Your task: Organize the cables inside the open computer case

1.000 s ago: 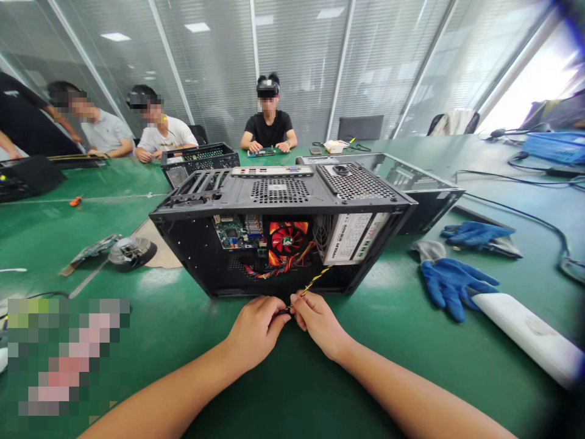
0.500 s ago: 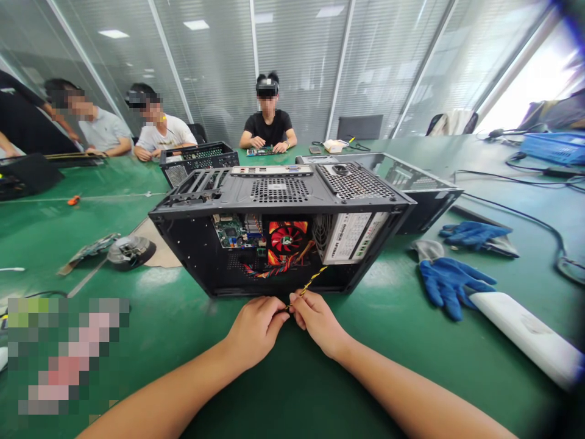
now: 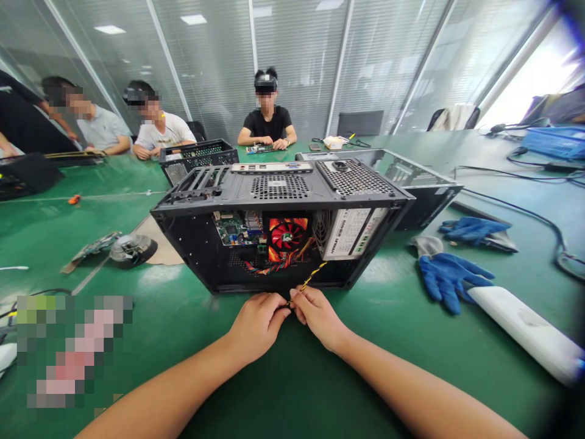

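A black computer case lies in front of me with its open side facing me. Inside it show a motherboard, a red cooling fan and a power supply with a white label. From below the power supply a twisted yellow-and-black cable runs out over the case's lower edge. My left hand pinches the cable's end, which is mostly hidden by the fingers. Close beside it, my right hand grips the same cable between thumb and fingers.
Blue gloves and a white power strip lie at the right. Another case stands behind mine. A round metal part rests at the left on the green table. Several people sit across the table.
Both hands keep their grip on the cable with hardly any movement. The view has shifted slightly. The hands of the person opposite have moved a little.
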The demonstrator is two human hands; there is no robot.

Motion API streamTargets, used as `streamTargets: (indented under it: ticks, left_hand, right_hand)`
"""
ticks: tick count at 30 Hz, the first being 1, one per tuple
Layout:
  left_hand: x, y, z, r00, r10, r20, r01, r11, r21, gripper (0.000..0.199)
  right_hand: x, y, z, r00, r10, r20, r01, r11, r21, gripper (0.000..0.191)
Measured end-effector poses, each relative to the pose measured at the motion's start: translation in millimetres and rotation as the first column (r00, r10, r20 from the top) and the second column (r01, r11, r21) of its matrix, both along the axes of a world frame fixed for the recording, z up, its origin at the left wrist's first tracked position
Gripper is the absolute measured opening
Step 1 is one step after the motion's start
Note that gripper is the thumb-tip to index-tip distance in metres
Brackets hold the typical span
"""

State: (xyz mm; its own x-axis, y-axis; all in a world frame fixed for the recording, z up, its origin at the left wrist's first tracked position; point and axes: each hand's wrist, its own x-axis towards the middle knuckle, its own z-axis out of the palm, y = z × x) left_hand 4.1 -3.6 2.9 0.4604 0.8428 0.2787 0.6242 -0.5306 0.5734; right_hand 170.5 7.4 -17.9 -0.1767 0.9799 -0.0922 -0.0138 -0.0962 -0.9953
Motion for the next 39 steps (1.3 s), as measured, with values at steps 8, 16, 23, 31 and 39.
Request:
streamTargets:
  ticks: [8,16,23,31,39]
  left_hand:
    - [-0.2,0.3,-0.1,1.000,-0.018,0.001,0.018,1.000,-0.007,0.007]
    - [-0.1,1.0,0.2,1.000,-0.009,-0.018,0.009,1.000,-0.017,0.009]
    - [0.0,1.8,-0.2,1.000,-0.008,-0.021,0.008,1.000,-0.029,0.011]
    - [0.0,1.3,-2.5,1.000,0.008,0.020,-0.007,0.999,-0.038,0.004]
    - [0.7,2.4,-1.8,1.000,0.000,0.006,0.001,0.998,-0.056,0.006]
  right_hand:
    - [0.2,-0.8,3.2,1.000,-0.005,-0.013,0.005,1.000,0.003,0.043]
    - [0.5,0.1,1.0,1.000,0.002,-0.004,-0.002,1.000,0.002,0.043]
    - [0.7,0.6,-0.6,1.000,0.004,-0.020,-0.004,1.000,0.004,0.044]
    - [0.5,1.5,-4.5,1.000,0.009,-0.017,-0.009,1.000,-0.001,0.043]
    - [-0.1,1.1,-1.9,1.000,0.001,-0.014,-0.001,1.000,-0.003,0.042]
